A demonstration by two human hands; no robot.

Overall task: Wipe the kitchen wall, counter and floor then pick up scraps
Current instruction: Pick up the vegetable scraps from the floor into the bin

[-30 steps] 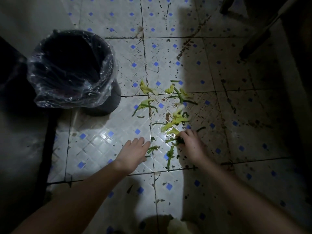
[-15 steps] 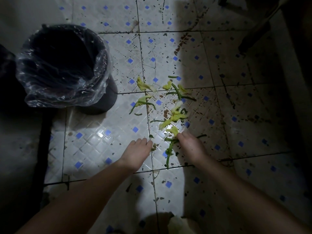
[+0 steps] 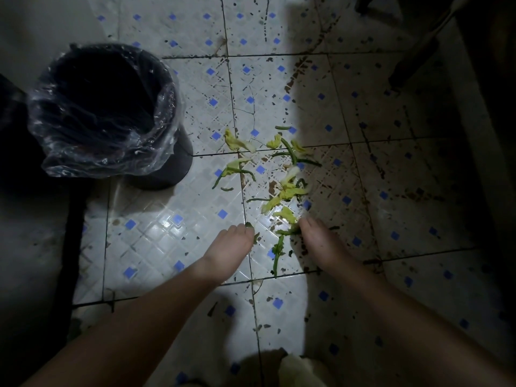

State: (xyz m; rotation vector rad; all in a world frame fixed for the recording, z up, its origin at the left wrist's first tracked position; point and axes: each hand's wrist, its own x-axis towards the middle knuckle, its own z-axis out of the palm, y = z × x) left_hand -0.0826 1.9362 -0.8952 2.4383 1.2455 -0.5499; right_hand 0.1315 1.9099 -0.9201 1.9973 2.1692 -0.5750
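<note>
Yellow-green leaf pieces and dark green stems, the vegetable scraps (image 3: 284, 191), lie scattered over the white, blue-dotted floor tiles (image 3: 173, 227). My left hand (image 3: 227, 250) rests palm down at the near left edge of the scraps. Its fingers are drawn together, with the tips on a small green piece (image 3: 249, 225). My right hand (image 3: 321, 244) is at the near right edge, its fingers curled over green stems (image 3: 289, 232). A long stem (image 3: 277, 255) lies between the two hands. What is under either palm is hidden.
A black bin (image 3: 167, 169) lined with a clear plastic bag (image 3: 92, 155) stands open at the left, about a tile from the scraps. The tiles are speckled with dark grime. Dark furniture legs (image 3: 413, 62) stand at the top right. A pale object (image 3: 298, 370) sits at the bottom edge.
My left hand has closed its fingers together and slid right onto the small green piece. My right hand stays on the stems, drawing them slightly toward me.
</note>
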